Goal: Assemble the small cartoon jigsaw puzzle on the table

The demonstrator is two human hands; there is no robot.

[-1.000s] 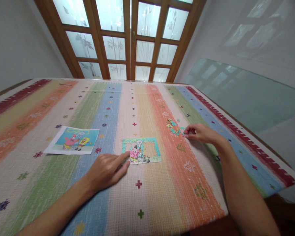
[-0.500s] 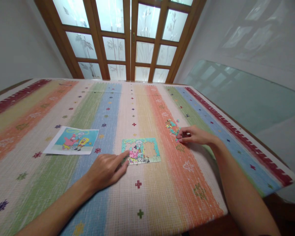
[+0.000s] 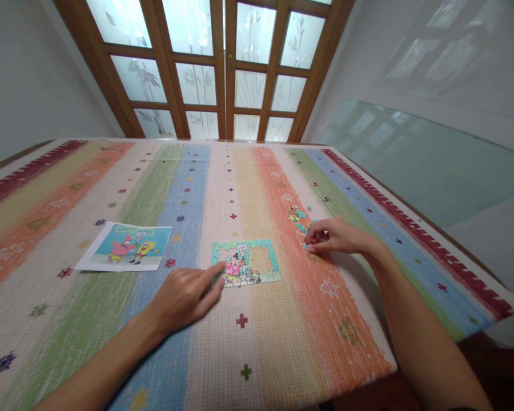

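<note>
A partly assembled jigsaw puzzle (image 3: 275, 268) lies on the striped tablecloth, with gaps inside its border at left and right. My left hand (image 3: 191, 294) rests at its left edge, index finger stretched onto the puzzle and thumb apart near the lower left corner. To the right, my right hand (image 3: 332, 236) is at the near side of a small heap of loose puzzle pieces (image 3: 298, 214), thumb and index finger closed on a puzzle piece (image 3: 307, 248). The fingers hide most of that piece and part of the heap.
A printed cartoon picture (image 3: 131, 248) lies left of the puzzle. The tablecloth (image 3: 261, 342) covers the table, whose near right edge runs past my right forearm. Wooden doors (image 3: 225, 103) with frosted panes stand beyond the table, and a glass panel (image 3: 411, 148) at the right.
My right hand has shifted slightly left at the near side of the heap, fingertips still together. My left hand stays in place on the puzzle. The view has moved slightly.
</note>
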